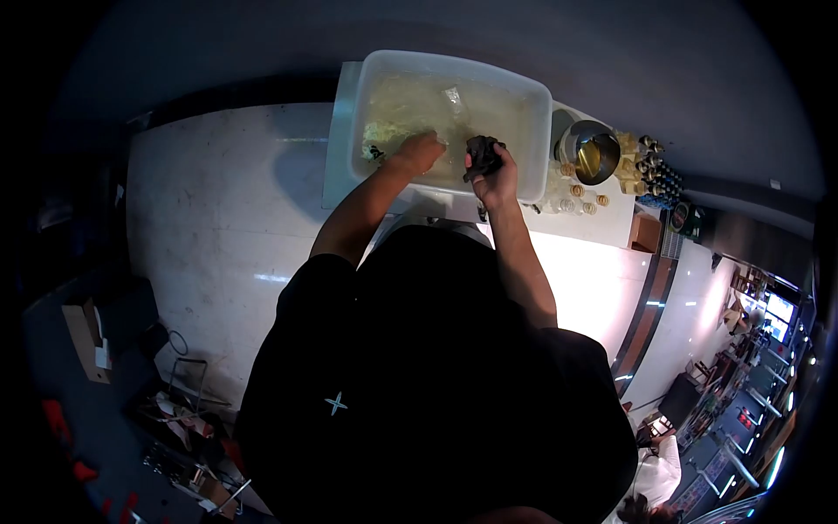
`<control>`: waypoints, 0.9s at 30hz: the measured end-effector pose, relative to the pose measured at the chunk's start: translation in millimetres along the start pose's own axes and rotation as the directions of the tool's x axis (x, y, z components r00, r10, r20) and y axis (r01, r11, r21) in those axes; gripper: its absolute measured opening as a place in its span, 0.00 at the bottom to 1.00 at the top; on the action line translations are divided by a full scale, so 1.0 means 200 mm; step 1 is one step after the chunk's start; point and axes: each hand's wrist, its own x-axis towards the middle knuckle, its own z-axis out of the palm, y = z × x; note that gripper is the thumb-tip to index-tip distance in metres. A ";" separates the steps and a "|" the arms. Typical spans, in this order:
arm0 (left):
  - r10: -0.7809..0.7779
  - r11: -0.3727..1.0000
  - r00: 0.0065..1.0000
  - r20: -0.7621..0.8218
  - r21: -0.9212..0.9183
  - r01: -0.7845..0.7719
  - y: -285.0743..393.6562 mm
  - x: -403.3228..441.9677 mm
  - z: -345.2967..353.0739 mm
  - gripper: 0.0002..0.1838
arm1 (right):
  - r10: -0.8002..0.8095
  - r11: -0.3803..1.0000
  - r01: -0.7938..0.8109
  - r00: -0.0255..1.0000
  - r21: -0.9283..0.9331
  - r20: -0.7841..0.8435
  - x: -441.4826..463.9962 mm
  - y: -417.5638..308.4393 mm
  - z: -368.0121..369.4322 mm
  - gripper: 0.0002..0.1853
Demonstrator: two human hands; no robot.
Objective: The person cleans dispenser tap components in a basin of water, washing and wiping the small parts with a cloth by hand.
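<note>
A large translucent plastic tub [538, 131] of cloudy water stands in front of me. My left hand [422, 154] reaches down into its middle, at the water, with the fingers curled. What those fingers hold, if anything, I cannot make out. My right hand [496, 179] is closed on a crumpled dark cloth [483, 155] above the tub's near right part. A clear, shiny object [453, 98] lies in the water toward the far side. Pale yellowish bits [377, 135] and a small dark thing [375, 153] show near the tub's left wall.
Right of the tub, several clear glass bottles [567, 205] stand near a metal bowl [572, 144] with something yellow inside. Dark-topped bottles [650, 170] are grouped beyond it. A cardboard box [85, 341] lies at the far left. A person in white [656, 472] is at lower right.
</note>
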 end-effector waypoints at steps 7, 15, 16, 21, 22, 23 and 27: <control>-0.157 0.954 0.978 -0.138 -0.279 0.114 0.01 -0.01 -0.04 0.10 | 0.012 0.990 0.010 0.987 -0.140 0.158 0.07 -0.01 -0.01 0.11; -0.527 0.190 0.842 -0.118 -0.982 -0.019 0.00 -0.04 -0.13 0.10 | -0.200 -0.060 0.235 0.949 -0.970 0.243 0.33 0.09 -0.20 0.28; -0.519 0.204 0.845 -0.128 -0.979 -0.023 0.00 -0.05 -0.12 0.11 | -0.141 -0.300 0.258 0.940 -0.918 0.311 0.33 0.09 -0.20 0.30; -0.446 0.356 0.880 -0.165 -0.935 0.005 0.03 -0.16 -0.15 0.12 | 0.100 -0.733 0.219 0.971 -0.644 0.217 0.29 0.13 -0.12 0.27; -0.430 0.363 0.890 -0.152 -0.931 0.016 0.03 -0.17 -0.15 0.12 | 0.147 -0.739 0.239 0.970 -0.630 0.196 0.35 0.14 -0.18 0.26; -0.414 0.371 0.900 -0.141 -0.928 0.026 0.02 -0.17 -0.15 0.11 | 0.192 -0.745 0.259 0.966 -0.615 0.174 0.41 0.15 -0.24 0.25; -0.425 0.418 0.890 -0.168 -0.908 0.028 0.03 -0.17 -0.14 0.10 | 0.288 -0.788 0.280 0.955 -0.548 0.074 0.39 0.12 -0.19 0.21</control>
